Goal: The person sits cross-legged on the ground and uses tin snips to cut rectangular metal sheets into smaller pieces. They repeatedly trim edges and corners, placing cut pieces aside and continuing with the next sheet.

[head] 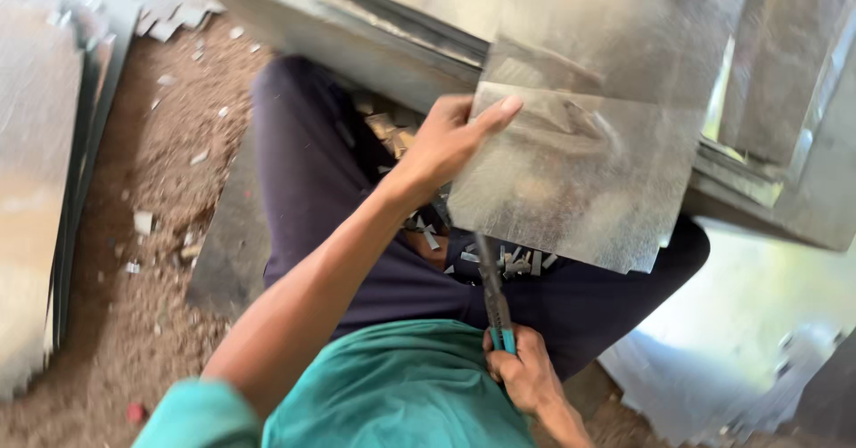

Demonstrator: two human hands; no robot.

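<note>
What the view keeps back

The long dark snips — blades hidden behind the grey galvanised metal sheet; the stacked metal sheets at left are blurred — cut off by the edge.

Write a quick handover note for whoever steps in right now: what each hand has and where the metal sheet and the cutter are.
Left hand: grip on the left edge of the metal sheet, held tilted above the lap.
Right hand: shut on the teal handles of the snips, blades pointing up to the sheet's lower edge.
Done: small metal offcuts lie on the lap, so some trimming has happened.
Left: cannot tell how much more cutting the sheet needs; no cut line shows.
Around: more sheets stacked on the left and ahead, dirt floor with scraps.
</note>
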